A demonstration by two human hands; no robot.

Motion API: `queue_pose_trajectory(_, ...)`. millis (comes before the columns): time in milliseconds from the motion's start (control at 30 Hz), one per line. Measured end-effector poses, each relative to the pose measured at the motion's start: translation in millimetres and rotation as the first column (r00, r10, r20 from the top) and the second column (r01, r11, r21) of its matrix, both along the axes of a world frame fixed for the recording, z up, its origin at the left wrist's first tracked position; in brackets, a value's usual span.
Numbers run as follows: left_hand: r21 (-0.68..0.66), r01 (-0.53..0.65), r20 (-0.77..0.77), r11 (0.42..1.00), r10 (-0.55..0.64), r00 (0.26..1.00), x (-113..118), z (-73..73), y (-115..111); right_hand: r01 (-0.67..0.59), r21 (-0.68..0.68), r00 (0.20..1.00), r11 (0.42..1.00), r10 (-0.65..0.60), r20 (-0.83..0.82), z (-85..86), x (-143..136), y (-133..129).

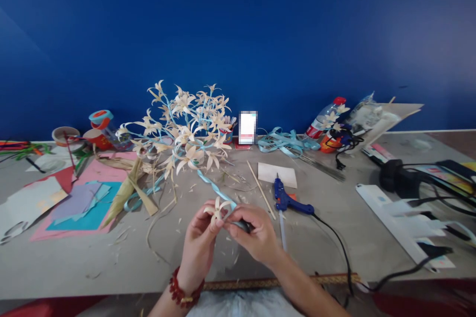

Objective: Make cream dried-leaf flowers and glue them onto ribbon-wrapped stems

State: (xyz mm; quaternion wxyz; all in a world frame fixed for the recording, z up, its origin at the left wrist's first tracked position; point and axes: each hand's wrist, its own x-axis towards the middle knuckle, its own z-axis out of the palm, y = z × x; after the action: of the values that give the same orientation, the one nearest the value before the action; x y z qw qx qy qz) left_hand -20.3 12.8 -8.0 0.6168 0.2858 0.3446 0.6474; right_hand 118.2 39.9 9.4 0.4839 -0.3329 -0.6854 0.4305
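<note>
A small cream flower (217,211) with narrow curled petals is pinched in the fingers of my left hand (198,237). Close against it on the right, my right hand (258,235) is closed around a dark-handled tool (244,226); its working end is hidden by fingers and flower. Just beyond both hands stretches a stem wrapped in light blue ribbon (211,184). It leads up to a large bunch of cream flowers (188,138) lying on the grey table (223,277).
To the right lie a blue glue gun (288,200), a wooden stick (261,189) and a white power strip (394,223) with cords. Blue ribbon (282,142) and a bottle (323,119) stand farther back. At left are coloured papers (82,203), dried husks (124,193) and scissors (15,232).
</note>
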Motion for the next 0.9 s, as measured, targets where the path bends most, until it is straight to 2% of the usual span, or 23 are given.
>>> queue_pose_trajectory(100,-0.026,-0.054,-0.039,0.998,0.053,0.998,-0.8,-3.5,-1.3,0.036,0.036,0.997,0.999,-0.039,0.073,1.2,0.3,-1.8)
queue_pose_trajectory(200,0.017,-0.081,-0.085,0.997,0.082,0.993,-2.1,-3.6,-1.2,0.036,0.031,0.996,0.999,-0.039,0.084,2.0,0.4,-1.2)
queue_pose_trajectory(367,0.064,-0.105,-0.112,0.992,0.112,0.987,-3.9,0.3,0.0,-0.052,-0.134,0.998,0.99,0.047,-0.045,-1.4,0.8,2.8)
queue_pose_trajectory(467,0.075,-0.077,-0.115,0.994,0.085,0.99,-4.5,2.0,-0.3,-0.154,-0.319,0.978,0.935,0.1,-0.181,-6.1,-0.3,4.3)
queue_pose_trajectory(567,0.057,-0.034,-0.079,0.998,0.039,0.996,-4.8,3.0,-1.4,-0.249,-0.495,0.939,0.832,0.083,-0.333,-10.3,-3.7,3.7)
queue_pose_trajectory(700,0.049,0.049,-0.021,0.998,-0.048,0.999,-5.3,4.1,-2.5,-0.329,-0.596,0.895,0.732,0.042,-0.443,-15.7,-8.7,1.3)
queue_pose_trajectory(800,0.04,0.104,0.005,0.994,-0.104,0.995,-5.5,5.2,-2.7,-0.344,-0.611,0.885,0.713,0.03,-0.464,-18.6,-10.4,0.1)
queue_pose_trajectory(900,0.015,0.121,0.029,0.993,-0.121,0.992,-5.2,6.5,-2.5,-0.349,-0.576,0.878,0.74,0.043,-0.477,-18.7,-11.0,-0.1)
